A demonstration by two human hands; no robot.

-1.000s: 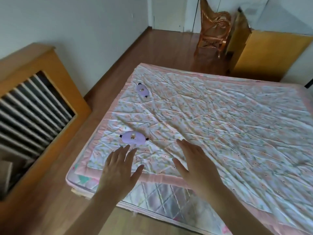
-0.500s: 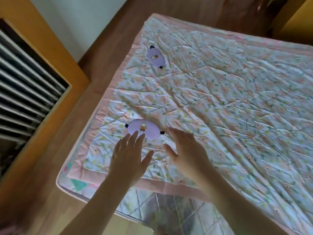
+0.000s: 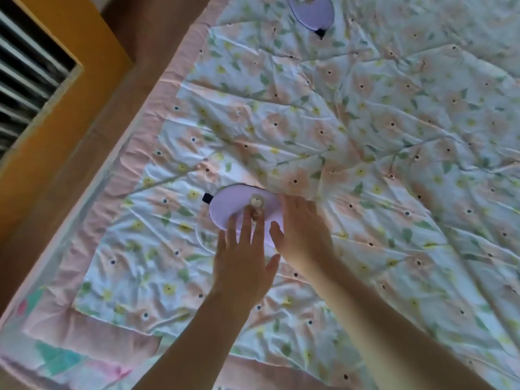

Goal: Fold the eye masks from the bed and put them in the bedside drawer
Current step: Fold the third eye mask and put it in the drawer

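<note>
A lilac eye mask (image 3: 230,205) with a small figure at its middle and a dark strap end on its left lies flat on the flowered quilt (image 3: 365,136). My left hand (image 3: 243,257) is spread over the mask's near edge, fingertips resting on it. My right hand (image 3: 302,229) covers the mask's right end, fingers apart and flat. Neither hand grips it. A second lilac eye mask (image 3: 312,9) lies farther up the quilt, cut off by the top edge of the view.
The quilt's pink border (image 3: 146,142) runs along the bed's left edge. Beside it is a strip of wooden floor (image 3: 84,153), then a wooden frame with dark slats (image 3: 36,71) at the upper left.
The view has dropped and closed in on the bed. Both hands have moved forward from the quilt's near edge onto the near eye mask.
</note>
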